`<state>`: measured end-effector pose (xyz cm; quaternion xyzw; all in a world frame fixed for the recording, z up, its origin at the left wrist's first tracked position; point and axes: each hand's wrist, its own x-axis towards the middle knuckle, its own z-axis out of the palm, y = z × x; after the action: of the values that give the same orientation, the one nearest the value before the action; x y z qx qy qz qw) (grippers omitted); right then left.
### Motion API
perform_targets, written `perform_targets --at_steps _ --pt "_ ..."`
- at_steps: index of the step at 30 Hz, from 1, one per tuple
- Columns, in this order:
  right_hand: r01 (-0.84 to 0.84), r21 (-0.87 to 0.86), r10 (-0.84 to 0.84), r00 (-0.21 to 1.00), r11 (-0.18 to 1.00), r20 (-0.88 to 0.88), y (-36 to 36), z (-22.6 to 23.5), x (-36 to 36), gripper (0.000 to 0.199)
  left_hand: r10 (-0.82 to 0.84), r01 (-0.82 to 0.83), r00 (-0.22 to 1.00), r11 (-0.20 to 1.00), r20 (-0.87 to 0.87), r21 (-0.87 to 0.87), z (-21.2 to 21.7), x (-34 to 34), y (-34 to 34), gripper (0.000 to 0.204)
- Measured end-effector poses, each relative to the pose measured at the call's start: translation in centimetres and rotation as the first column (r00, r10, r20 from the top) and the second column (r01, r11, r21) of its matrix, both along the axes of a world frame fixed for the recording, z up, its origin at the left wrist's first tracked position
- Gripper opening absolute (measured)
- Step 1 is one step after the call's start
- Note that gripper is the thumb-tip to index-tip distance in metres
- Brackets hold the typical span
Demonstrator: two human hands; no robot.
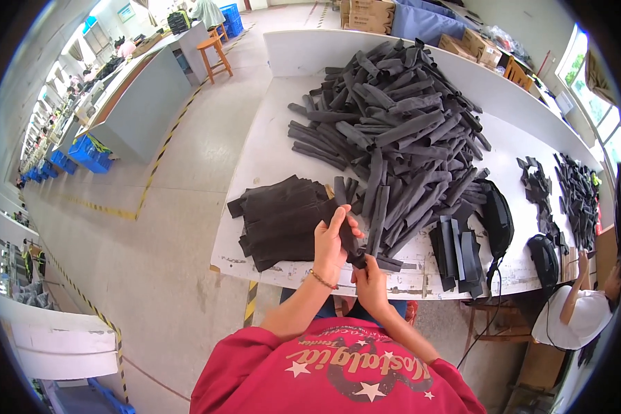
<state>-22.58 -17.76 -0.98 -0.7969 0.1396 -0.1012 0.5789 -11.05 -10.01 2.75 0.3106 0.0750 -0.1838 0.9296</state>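
Note:
My left hand (332, 243) and my right hand (370, 281) both grip one black fabric strip (347, 236) over the near edge of a white table (269, 148). The left hand pinches the strip's upper part, the right hand holds its lower end. Just left of the hands lies a stack of flat black fabric pieces (279, 219). Behind the hands rises a large heap of rolled black strips (400, 134). A thin bracelet circles my left wrist.
A small pile of folded black pieces (457, 254) and a black pouch (497, 217) lie to the right. More black parts (576, 196) sit at the far right, near another person (581, 310) in white. Grey workbenches, a wooden stool (214, 55) and blue crates (90, 153) stand to the left.

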Motion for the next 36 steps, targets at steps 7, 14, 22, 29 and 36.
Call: perform_targets --at_steps 7,14,22,29,36 --pt "-0.225 0.062 0.233 0.955 0.972 -0.182 -0.1 -0.3 -3.5 0.020 0.095 -0.087 0.995 0.982 -0.042 0.165 0.8 1.8 0.9 0.019" --pt "-0.219 0.138 0.252 0.917 0.966 -0.310 -2.3 1.4 -6.7 0.022 0.154 -0.174 0.977 0.975 0.144 0.136 0.7 5.6 2.0 0.032" --pt "-0.226 0.142 0.256 0.933 0.964 -0.254 -2.3 1.6 -4.6 0.024 -0.152 0.131 0.986 0.956 0.064 0.261 0.3 -2.5 0.0 0.035" --pt "-0.402 0.268 0.479 0.795 0.875 -0.373 -4.6 2.1 -9.8 0.023 0.119 -0.120 0.993 0.989 0.024 0.082 1.0 5.9 4.4 0.026" --pt "-0.213 0.204 0.252 0.950 0.956 -0.185 -8.1 5.3 -8.5 0.010 0.247 -0.247 0.968 0.969 -0.036 0.008 -0.2 7.4 2.9 0.023"
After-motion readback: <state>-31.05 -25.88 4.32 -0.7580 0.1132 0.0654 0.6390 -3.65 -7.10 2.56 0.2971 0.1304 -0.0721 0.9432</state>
